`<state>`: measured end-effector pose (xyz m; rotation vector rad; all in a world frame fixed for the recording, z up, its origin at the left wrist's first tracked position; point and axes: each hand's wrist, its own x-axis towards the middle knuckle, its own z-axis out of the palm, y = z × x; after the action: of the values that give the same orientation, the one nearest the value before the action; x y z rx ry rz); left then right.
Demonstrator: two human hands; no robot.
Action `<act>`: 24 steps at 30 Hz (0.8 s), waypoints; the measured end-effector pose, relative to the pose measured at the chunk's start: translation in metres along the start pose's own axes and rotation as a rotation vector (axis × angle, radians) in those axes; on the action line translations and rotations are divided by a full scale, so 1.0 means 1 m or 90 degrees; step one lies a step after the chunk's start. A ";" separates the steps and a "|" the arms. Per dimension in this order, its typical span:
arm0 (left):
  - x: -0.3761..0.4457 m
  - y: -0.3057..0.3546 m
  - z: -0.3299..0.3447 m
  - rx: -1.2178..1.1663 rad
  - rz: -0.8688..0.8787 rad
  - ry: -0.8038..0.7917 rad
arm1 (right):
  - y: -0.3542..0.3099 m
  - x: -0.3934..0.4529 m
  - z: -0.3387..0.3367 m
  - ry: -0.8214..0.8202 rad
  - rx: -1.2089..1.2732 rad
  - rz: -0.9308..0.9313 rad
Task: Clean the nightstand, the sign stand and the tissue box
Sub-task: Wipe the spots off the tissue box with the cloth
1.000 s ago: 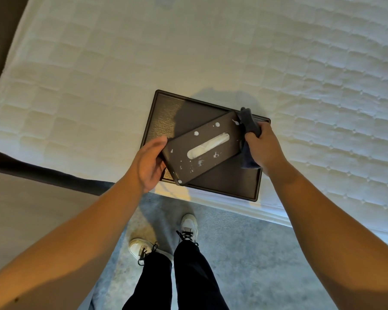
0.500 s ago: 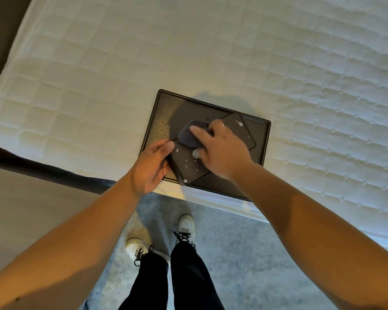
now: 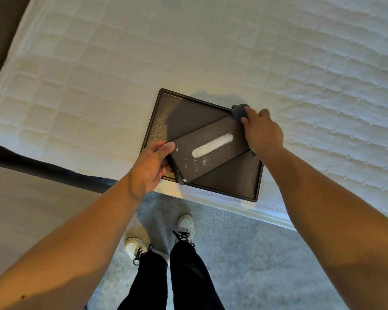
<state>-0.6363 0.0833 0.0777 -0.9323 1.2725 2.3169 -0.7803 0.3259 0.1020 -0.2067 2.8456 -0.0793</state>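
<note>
Quilted white bedding (image 3: 211, 52) fills the background, and on it, at the bed's near edge, lies a dark rectangular tray (image 3: 240, 182) with a low raised rim. Set diagonally across that tray is the tissue box (image 3: 211, 159), a flat, dark, smooth-faced slab with a long rounded slot showing pale tissue. Half a second ago the right hand (image 3: 262, 133) was rubbing over the box's middle; now it has swept to the box's far corner, fingers closed around a bunched dark cloth (image 3: 239, 110). White specks that dotted the far half are gone, while several remain near the slot's near end, so the wiping looks only partly done. The left hand (image 3: 150, 166) steadies the box's near end, fingers curled round its edge.
</note>
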 end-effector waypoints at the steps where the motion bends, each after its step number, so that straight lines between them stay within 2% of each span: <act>1: 0.001 0.001 -0.001 0.002 -0.002 0.007 | 0.006 0.003 -0.002 -0.008 0.024 0.044; 4: 0.003 0.002 -0.006 0.012 -0.015 0.007 | 0.008 -0.001 -0.008 0.032 0.096 0.074; 7: 0.005 0.000 -0.007 0.013 -0.020 0.006 | -0.022 -0.034 -0.007 0.081 0.129 -0.086; 10: 0.008 -0.001 -0.005 0.014 -0.018 0.012 | -0.057 -0.074 0.006 0.075 0.090 -0.275; 12: 0.008 -0.001 -0.004 0.021 -0.015 0.018 | -0.060 -0.077 0.017 0.059 0.049 -0.318; 17: 0.010 -0.003 -0.005 0.037 -0.010 0.043 | -0.010 -0.035 0.018 0.060 0.014 -0.133; 22: 0.007 -0.005 -0.003 0.045 -0.004 0.043 | 0.019 -0.012 0.002 0.007 0.036 -0.006; 24: 0.007 -0.005 -0.003 0.049 -0.004 0.051 | 0.019 -0.009 -0.003 0.021 0.053 -0.001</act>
<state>-0.6374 0.0832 0.0686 -1.0100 1.3774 2.2299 -0.7754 0.3462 0.1063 -0.1925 2.8685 -0.2029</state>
